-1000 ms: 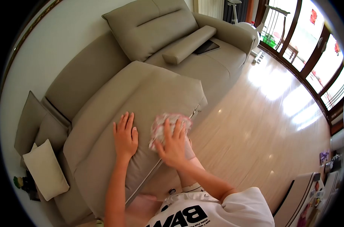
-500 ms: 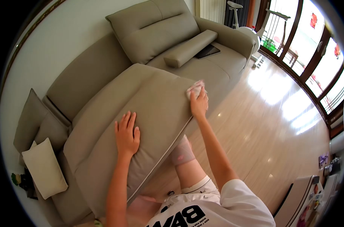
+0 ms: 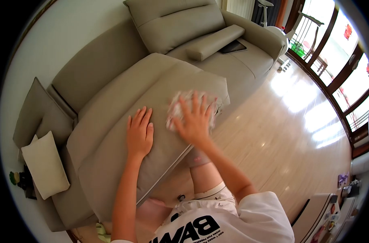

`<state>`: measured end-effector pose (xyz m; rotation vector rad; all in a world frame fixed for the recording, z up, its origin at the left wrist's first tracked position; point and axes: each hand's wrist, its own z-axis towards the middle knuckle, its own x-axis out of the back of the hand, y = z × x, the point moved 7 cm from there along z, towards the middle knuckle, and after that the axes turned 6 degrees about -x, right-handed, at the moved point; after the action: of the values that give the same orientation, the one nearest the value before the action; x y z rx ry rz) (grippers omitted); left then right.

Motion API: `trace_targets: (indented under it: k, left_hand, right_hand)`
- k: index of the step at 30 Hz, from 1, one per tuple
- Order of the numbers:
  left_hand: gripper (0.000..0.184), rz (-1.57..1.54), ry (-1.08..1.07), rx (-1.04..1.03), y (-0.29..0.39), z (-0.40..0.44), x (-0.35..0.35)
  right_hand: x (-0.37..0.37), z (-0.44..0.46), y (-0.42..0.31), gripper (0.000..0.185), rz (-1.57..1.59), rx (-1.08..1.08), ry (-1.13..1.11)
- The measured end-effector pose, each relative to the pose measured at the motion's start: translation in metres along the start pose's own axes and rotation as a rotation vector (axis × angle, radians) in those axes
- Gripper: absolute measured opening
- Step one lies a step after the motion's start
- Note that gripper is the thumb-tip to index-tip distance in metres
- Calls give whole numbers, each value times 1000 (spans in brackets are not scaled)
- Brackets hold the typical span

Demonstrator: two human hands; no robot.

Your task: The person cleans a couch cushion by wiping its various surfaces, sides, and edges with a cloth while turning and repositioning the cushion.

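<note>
A large grey-beige leather sofa cushion (image 3: 123, 105) lies tilted across the sofa in front of me, with pale piping along its near edge. My left hand (image 3: 140, 135) rests flat on its surface, fingers stretched out and nothing held. Farther right, my right hand (image 3: 196, 121) presses a crumpled white and pinkish cloth (image 3: 174, 115) against the cushion near its right edge. The fingers of that hand are spread over the cloth and slightly blurred by motion. Part of the cloth is hidden beneath the palm.
Behind the cushion runs the sofa (image 3: 99, 60), with a bolster (image 3: 215, 42) and a dark tablet (image 3: 234, 47) on its seat. A cream pillow (image 3: 46, 166) leans at the left. Shiny floor (image 3: 269, 141) stretches right toward glass doors (image 3: 318, 44). My legs are below the cushion.
My right hand has moved left and nearer with the cloth, from the cushion's far right corner. Its fingers have spread and the cloth has flattened out. The left hand stays flat on the cushion.
</note>
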<state>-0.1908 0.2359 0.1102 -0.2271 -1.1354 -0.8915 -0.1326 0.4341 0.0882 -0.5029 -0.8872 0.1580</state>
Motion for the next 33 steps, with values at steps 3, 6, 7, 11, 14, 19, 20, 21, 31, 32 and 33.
trace_targets:
  k: [3, 6, 7, 11, 14, 19, 20, 21, 31, 32, 33]
  left_hand:
    - [47, 21, -13, 25, 3, 2, 1]
    - [46, -27, 16, 43, -2, 2, 1]
    - [46, -80, 44, 56, -5, 2, 2]
    - [48, -215, 121, 82, -14, -4, 0]
    - [50, -268, 126, 75, -14, -6, 4]
    - [56, -409, 153, 89, -23, -6, 7]
    - [57, -407, 155, 96, -22, -5, 8]
    - [58, -406, 160, 102, -20, -3, 8]
    - [57, -614, 306, 193, -35, -5, 5]
    - [54, -694, 318, 206, -45, -5, -2]
    - [50, -772, 324, 218, -50, -8, -5]
  right_hand:
    - [-16, 73, 89, 70, -79, -234, -2]
    - [-9, 94, 101, 69, -54, -307, -54]
    - [-6, 88, 84, 69, -48, -242, -50]
    - [3, -18, -31, 67, 24, 119, -66]
    - [3, -96, -88, 67, 183, 278, -186]
    - [5, -51, -64, 67, 124, 268, -266]
    - [5, -23, -45, 66, 44, 237, -199]
    - [0, 7, -23, 66, -36, 208, -130]
    - [-31, 54, -34, 66, -121, 281, -146]
    - [-31, 26, -62, 66, -63, 359, -194]
    - [-30, 0, -84, 66, -1, 432, -242]
